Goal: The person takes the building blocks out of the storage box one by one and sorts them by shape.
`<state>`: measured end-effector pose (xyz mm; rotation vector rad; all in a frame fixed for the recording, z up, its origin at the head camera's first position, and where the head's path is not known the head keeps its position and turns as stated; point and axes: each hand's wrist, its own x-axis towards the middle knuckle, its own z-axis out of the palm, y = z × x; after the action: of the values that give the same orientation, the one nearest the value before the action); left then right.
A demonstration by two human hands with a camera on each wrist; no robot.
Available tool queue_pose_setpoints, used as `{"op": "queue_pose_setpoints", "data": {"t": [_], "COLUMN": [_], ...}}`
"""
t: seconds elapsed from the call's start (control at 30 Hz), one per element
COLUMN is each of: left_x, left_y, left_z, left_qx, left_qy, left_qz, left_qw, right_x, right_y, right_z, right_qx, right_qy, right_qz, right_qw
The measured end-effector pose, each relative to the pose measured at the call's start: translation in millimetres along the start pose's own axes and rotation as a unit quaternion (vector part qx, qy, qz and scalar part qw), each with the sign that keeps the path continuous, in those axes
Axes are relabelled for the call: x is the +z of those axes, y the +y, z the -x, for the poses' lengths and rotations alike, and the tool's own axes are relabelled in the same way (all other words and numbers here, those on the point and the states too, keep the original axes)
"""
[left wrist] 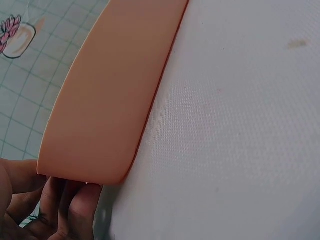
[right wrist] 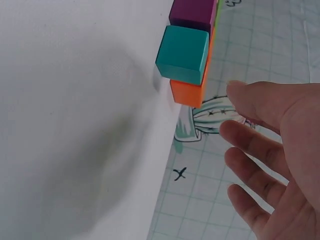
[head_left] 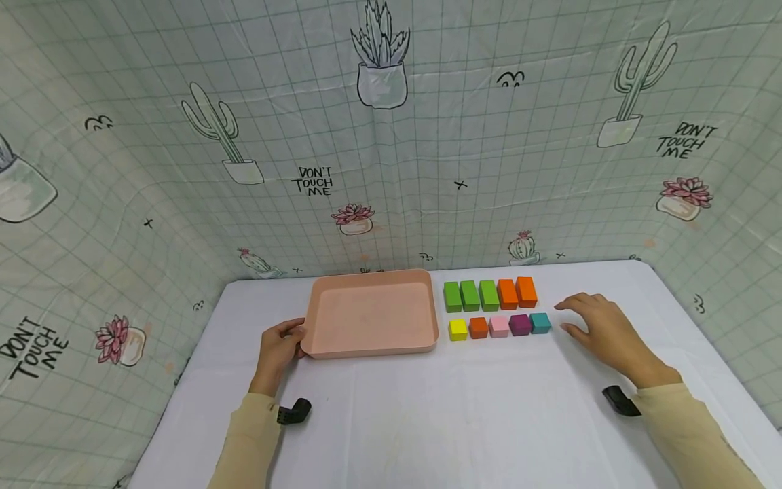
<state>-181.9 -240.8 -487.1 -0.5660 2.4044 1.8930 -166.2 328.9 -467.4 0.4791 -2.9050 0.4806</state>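
At the left end of a shallow peach tray (head_left: 370, 316), my left hand (head_left: 280, 348) grips the edge, its thumb at the rim and its fingers curled against the outer side. The left wrist view shows the tray's long outer wall (left wrist: 107, 95) close up, with the left hand (left wrist: 50, 205) at its near corner. To the right of the blocks, my right hand (head_left: 601, 333) hovers over the table with its fingers loosely spread, holding nothing. Nearest to it are a teal cube (head_left: 540, 323) and an orange rectangular block (head_left: 527, 292). A purple cube (right wrist: 194, 12) stands beside the teal one.
Two rows of blocks stand right of the tray. The back row has green blocks (head_left: 470, 296) and orange ones; the front row adds yellow (head_left: 458, 330), orange (head_left: 479, 327) and pink (head_left: 499, 327) cubes. Patterned cloth (head_left: 427, 149) hangs behind the white table (head_left: 415, 421).
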Motion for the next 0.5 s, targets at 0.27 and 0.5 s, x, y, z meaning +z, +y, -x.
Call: {"op": "queue_pose_setpoints", "data": {"t": [0.27,0.5], "left_x": [-0.3,1.7], "left_y": [-1.5,-1.6], "left_z": [-1.3,-0.4], "left_qx": [-0.002,-0.003], "left_qy": [0.001,0.007], "left_qz": [-0.003,0.003], "left_qw": [1.0000,1.0000], "right_x": [1.4,3.2], "right_y": [4.7,12.8], "right_z": [2.2,4.7], "right_qx": [0.001,0.003], "right_qy": [0.011,0.038], "right_qz": [-0.001,0.001], "right_qw": [0.9999,0.9993]}}
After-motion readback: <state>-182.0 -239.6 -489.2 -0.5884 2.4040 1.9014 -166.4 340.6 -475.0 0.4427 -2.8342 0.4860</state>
